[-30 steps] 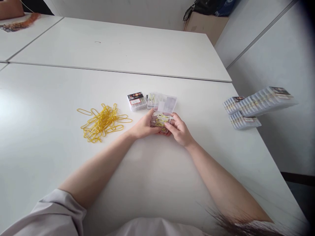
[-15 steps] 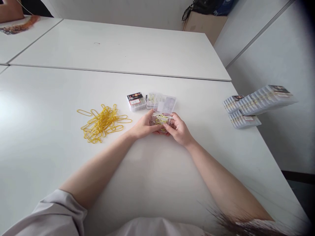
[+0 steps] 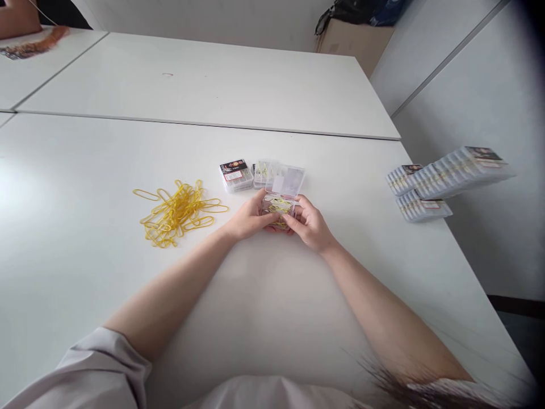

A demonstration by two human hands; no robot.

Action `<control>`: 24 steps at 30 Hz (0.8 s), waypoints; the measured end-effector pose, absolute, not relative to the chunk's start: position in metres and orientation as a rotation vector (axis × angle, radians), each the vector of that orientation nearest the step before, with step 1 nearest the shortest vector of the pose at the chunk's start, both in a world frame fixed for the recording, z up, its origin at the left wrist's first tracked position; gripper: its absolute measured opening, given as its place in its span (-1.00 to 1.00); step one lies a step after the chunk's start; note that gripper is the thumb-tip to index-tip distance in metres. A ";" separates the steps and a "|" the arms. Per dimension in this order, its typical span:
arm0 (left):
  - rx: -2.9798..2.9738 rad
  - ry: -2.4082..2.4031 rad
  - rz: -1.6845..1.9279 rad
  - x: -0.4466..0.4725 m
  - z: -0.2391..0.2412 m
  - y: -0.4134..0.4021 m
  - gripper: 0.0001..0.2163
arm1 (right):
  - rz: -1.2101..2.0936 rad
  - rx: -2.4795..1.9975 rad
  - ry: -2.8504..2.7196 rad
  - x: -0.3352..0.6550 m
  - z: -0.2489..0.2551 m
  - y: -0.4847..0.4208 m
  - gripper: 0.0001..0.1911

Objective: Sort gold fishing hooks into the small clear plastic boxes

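Note:
Between my two hands is a small clear plastic box, its transparent lid swung up on the far side. Thin yellow-green and silvery pieces lie inside; they are too small to name. My left hand grips the box's left side, thumb across the near edge. My right hand holds the right side, its thumb near the front edge. Just beyond, a closed box with a black label stands beside another clear box with similar pieces, partly behind the raised lid.
A tangled pile of yellow rubber bands lies left of my hands. Rows of clear boxes line the table's right edge. A small loop rests on the far table. At the far left is part of a person.

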State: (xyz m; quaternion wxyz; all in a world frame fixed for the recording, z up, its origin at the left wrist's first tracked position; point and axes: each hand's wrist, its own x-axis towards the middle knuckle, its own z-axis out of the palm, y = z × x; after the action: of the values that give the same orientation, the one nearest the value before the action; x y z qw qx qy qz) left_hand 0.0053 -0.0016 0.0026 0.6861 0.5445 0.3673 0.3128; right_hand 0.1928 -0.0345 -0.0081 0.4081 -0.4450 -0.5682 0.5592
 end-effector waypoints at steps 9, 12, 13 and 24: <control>1.229 0.849 0.693 0.006 0.003 -0.001 -0.42 | 1.381 -1.166 -1.430 0.194 -0.013 -0.034 -0.40; 1.227 0.847 0.692 0.006 0.002 -0.001 -0.42 | 1.371 -1.187 -1.444 0.195 -0.014 -0.034 -0.38; 1.225 0.846 0.693 0.006 0.002 -0.001 -0.43 | 1.369 -1.189 -1.446 0.195 -0.015 -0.034 -0.38; 1.196 0.791 0.701 0.005 0.004 -0.002 -0.43 | 1.399 -1.173 -1.410 0.194 -0.014 -0.033 -0.40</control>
State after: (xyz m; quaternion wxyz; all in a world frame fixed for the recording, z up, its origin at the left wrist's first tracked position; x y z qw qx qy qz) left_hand 0.0045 -0.0024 0.0042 0.6979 0.5367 0.3548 0.3145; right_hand 0.1943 -0.0329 -0.0143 0.4054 -0.4649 -0.5588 0.5543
